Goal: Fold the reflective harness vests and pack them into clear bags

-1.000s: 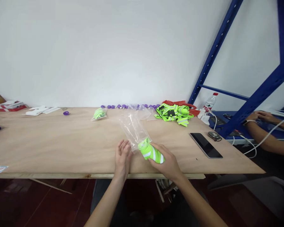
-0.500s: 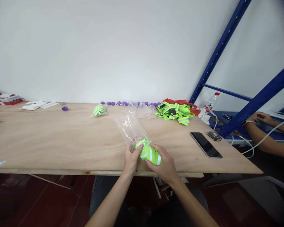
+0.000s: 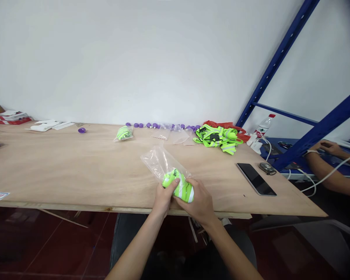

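A folded lime-green strap bundle with pale stripes [image 3: 184,190] is partly inside a clear plastic bag [image 3: 160,159] near the table's front edge. My left hand [image 3: 164,195] grips the bag's mouth and the bundle's left side, thumb on top. Wrapped round the bundle's right side is my right hand [image 3: 198,200], its thumb below. The bag's closed end points away from me, up and left. Farther back lies a bagged green bundle [image 3: 124,133]. A loose heap of green straps with black buckles [image 3: 217,137] rests at the back right.
Purple round pieces [image 3: 140,125] line the wall beside flat clear bags [image 3: 177,135]. On the right are a black phone [image 3: 256,179], a round metallic object [image 3: 267,168], a bottle [image 3: 264,125] and a blue frame [image 3: 280,58]. Another person's arms [image 3: 326,171] show beyond.
The green bundle sits farther into the clear bag, and more of it shows through the plastic. My right hand has moved slightly left. The view has shifted a little.
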`<state>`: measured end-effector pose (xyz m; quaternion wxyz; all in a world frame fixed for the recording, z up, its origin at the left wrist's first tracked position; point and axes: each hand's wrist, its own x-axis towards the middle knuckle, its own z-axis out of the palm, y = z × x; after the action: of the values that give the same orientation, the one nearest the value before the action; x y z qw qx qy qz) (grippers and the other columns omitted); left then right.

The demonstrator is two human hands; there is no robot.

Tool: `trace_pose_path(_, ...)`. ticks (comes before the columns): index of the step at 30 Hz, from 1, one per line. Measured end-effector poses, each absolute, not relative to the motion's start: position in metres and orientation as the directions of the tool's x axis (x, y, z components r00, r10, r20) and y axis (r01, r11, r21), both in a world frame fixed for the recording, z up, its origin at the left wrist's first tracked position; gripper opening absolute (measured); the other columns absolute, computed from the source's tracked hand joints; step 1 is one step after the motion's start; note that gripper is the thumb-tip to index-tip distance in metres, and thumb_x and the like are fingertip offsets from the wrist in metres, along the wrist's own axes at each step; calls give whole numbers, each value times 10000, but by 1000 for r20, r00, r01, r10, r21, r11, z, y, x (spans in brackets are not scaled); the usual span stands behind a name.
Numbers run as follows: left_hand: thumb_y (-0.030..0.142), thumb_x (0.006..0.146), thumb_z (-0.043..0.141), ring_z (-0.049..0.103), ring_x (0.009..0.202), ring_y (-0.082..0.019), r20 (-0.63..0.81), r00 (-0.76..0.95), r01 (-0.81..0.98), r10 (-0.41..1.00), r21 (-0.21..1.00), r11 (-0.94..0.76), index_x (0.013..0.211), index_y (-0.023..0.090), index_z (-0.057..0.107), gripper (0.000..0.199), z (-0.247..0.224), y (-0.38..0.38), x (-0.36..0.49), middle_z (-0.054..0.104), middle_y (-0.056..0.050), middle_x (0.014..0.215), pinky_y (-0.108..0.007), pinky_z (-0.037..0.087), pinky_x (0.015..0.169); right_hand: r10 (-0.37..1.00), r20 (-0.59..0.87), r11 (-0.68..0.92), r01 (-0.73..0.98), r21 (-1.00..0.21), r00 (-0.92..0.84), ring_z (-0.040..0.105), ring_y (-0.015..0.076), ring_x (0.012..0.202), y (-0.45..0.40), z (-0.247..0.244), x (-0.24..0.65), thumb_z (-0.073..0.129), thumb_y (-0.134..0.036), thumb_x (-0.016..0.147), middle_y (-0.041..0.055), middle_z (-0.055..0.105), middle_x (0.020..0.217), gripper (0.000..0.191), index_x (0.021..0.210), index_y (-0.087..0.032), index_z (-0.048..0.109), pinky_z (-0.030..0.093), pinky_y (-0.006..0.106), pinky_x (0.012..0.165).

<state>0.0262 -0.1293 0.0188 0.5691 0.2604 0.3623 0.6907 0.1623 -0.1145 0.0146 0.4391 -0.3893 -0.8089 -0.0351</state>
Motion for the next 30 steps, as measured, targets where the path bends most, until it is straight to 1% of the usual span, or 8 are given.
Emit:
trace_pose_path(4, 366, 684, 878, 719, 917, -267, -32, -257, -620, 966, 772, -140, 990, 119, 744, 416, 16, -131, 39, 767, -98, 989, -362, 553, 854, 614, 744, 672, 668, -319, -262, 664, 293, 952, -115, 19, 153, 678, -329, 807, 120, 699, 1037, 433, 1192, -198, 526, 570, 400, 765)
trace_pose_path(9, 347, 727, 855, 671, 1131, -302, -75, -240, -705, 968, 699, -121, 1148, 129, 700, 499, 19, -136, 50, 736, -116, 1159, -392, 514, 993, 689, 671, 641, 662, -388, -274, 602, 311, 1032, -116, 36, 142, 619, -202, 809, 130, 646, 1126, 393, 1195, -219, 548, 541, 453, 847)
trace_pose_path(14, 343, 716, 864, 675, 1126, -307, -168, -286, -762, 943, 637, -118, 1167, 127, 673, 535, 27, -137, 46, 730, -125, 1163, -394, 543, 966, 746, 565, 665, 441, -602, -354, 546, 299, 1198, -121, 43, 151, 652, -138, 754, 118, 553, 1261, 511, 1248, -235, 562, 501, 479, 1007)
trace_pose_path(17, 340, 703, 869, 694, 1082, -305, -178, -348, -768, 920, 617, -172, 1207, 136, 653, 585, 29, -136, 45, 720, -127, 1182, -393, 569, 915, 847, 501, 530, 214, -820, -177, 557, 271, 1236, -124, 32, 152, 726, -209, 755, 109, 537, 1337, 614, 1325, -252, 502, 520, 431, 1009)
trace_pose_path(20, 346, 718, 858, 680, 1113, -308, -128, -362, -754, 923, 623, -210, 1312, 156, 597, 676, 28, -134, 46, 700, -128, 1232, -408, 564, 924, 936, 353, 353, -36, -935, 8, 624, 263, 1173, -128, 20, 145, 764, -281, 755, 115, 609, 1323, 683, 1365, -233, 460, 565, 407, 941)
trace_pose_path(23, 353, 722, 854, 649, 1177, -311, -70, -391, -686, 918, 687, -240, 1353, 186, 572, 710, 23, -133, 45, 685, -112, 1274, -416, 528, 985, 967, 224, 241, -157, -958, 117, 677, 274, 1084, -132, 16, 137, 787, -336, 743, 117, 689, 1231, 632, 1307, -200, 536, 590, 411, 887)
trace_pose_path(27, 362, 716, 856, 673, 1125, -325, 13, -287, -561, 958, 808, -179, 1177, 140, 681, 541, 21, -131, 38, 734, -120, 1160, -420, 516, 994, 966, 146, 193, -218, -957, 214, 708, 266, 975, -137, 15, 133, 819, -371, 715, 101, 739, 1099, 552, 1190, -186, 606, 602, 401, 824)
trace_pose_path(30, 308, 673, 888, 690, 1089, -296, 100, -333, -510, 938, 817, -268, 1263, 173, 626, 660, 25, -129, 33, 733, -103, 1154, -393, 532, 964, 956, 121, 191, -257, -947, 266, 711, 244, 908, -138, 10, 132, 827, -388, 704, 84, 747, 1025, 523, 1137, -187, 613, 602, 379, 777)
